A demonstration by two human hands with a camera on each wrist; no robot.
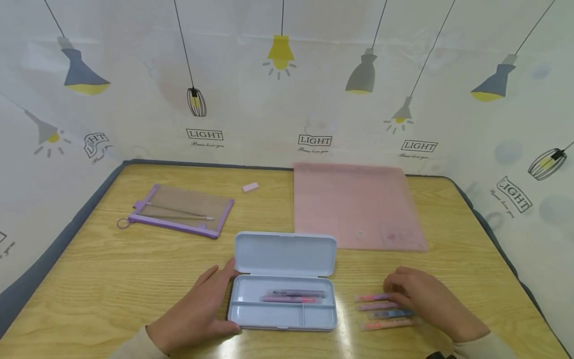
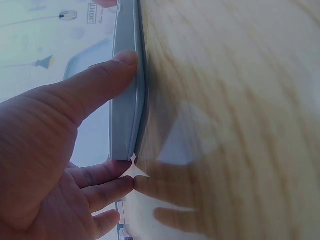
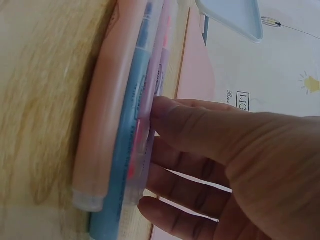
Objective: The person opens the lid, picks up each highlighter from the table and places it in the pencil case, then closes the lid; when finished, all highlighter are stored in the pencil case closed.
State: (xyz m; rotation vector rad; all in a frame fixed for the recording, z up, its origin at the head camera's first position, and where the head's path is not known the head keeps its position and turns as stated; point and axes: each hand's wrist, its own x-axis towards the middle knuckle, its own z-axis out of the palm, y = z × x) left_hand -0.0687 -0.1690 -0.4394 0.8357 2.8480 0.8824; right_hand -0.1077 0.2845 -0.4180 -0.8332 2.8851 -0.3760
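Note:
A light-blue pencil case [image 1: 266,315] lies on the table with its lid raised. Two pens [image 1: 291,299] rest in its long back compartment. My left hand [image 1: 202,309] spans the case's left end; in the left wrist view the thumb [image 2: 107,77] presses the front wall and straight fingers touch the end. At the right, my right hand [image 1: 430,301] pinches the farthest pen of a row, a purple-and-pink highlighter [image 1: 374,297]. Nearer me lie another purple pen [image 1: 374,305], a blue highlighter [image 1: 385,314] and an orange highlighter [image 3: 107,115].
A purple-edged zip pouch [image 1: 188,202] with thin sticks inside lies at the back left. Near it is a small pink eraser-like block [image 1: 250,187]. A translucent pink folder [image 1: 350,204] covers the back right. A lamp-printed sheet [image 1: 251,99] stands behind the table.

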